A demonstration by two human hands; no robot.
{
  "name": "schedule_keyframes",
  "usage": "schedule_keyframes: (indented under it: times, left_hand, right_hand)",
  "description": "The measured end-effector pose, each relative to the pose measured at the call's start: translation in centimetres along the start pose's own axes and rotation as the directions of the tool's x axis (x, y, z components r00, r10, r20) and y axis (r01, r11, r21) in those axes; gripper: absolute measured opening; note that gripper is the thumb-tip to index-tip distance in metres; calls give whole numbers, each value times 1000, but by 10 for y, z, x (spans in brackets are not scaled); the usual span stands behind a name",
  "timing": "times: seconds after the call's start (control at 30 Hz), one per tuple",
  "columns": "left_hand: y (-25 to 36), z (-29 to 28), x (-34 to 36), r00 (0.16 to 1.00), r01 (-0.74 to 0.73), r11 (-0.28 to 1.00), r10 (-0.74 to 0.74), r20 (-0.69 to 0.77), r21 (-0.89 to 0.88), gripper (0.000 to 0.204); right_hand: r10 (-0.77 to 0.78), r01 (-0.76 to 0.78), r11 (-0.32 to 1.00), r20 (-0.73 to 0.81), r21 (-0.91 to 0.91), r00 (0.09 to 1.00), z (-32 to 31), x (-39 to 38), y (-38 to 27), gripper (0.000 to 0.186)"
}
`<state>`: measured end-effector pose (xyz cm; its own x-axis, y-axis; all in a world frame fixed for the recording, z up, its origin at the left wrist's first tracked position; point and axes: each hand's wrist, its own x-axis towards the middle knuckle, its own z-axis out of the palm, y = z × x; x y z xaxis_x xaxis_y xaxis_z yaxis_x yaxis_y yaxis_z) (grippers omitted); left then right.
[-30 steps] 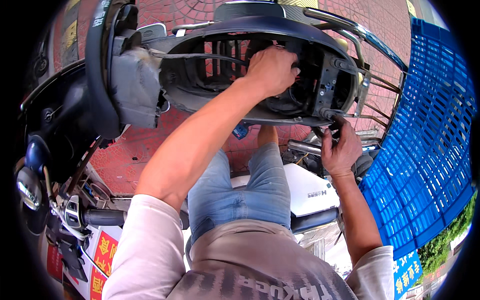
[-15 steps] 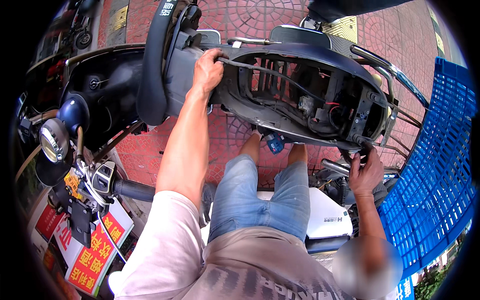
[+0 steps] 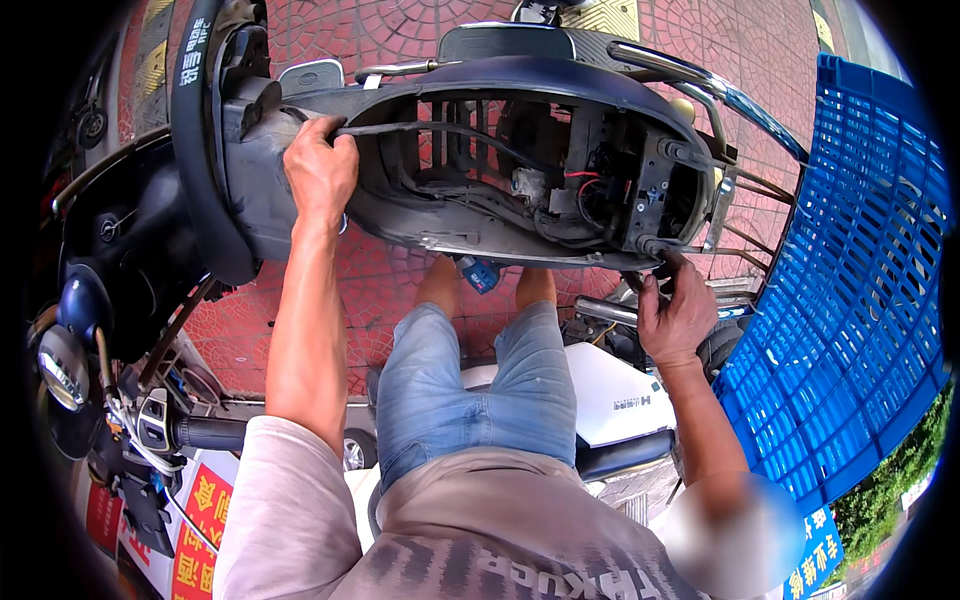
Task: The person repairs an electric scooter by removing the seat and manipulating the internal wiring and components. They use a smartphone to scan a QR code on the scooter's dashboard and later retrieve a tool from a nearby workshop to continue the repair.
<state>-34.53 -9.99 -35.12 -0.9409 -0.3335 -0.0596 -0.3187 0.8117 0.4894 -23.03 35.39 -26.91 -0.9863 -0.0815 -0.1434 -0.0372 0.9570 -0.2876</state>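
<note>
My left hand [image 3: 320, 168] is closed on a black cable [image 3: 405, 126] at the left end of a scooter's open underseat compartment [image 3: 470, 225]. The cable runs across the opening toward wires and a small silver part [image 3: 530, 186] inside. My right hand [image 3: 675, 315] has curled fingers at the compartment's lower right corner, by a metal bracket [image 3: 650, 190] with bolts; what they hold is hidden. A blue power tool [image 3: 480, 276] shows below the compartment, between my legs.
A blue plastic crate [image 3: 845, 270] stands at the right. The scooter's dark front body [image 3: 130, 250] fills the left, near another handlebar grip [image 3: 208, 433]. A white vehicle panel [image 3: 615, 400] is behind my legs. A shoe [image 3: 535, 12] shows beyond the scooter on red paving [image 3: 260, 340].
My left hand has moved out of the compartment's middle to its left end, onto the cable, uncovering the wires inside. My right hand stays at the corner. The view has shifted with my head.
</note>
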Motion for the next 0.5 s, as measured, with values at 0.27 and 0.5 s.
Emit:
schedule_keyframes:
  times: [0.27,0.5]
  left_hand:
    - [77,-7,-30,963,-222,962,242,-119,156,33]
    - [181,83,-69,610,-581,761,642,465,-289,37]
  right_hand:
    - [42,-41,999,32,-21,999,-2,-3,-1,36]
    - [-7,7,1000,22,10,1000,-2,3,3,38]
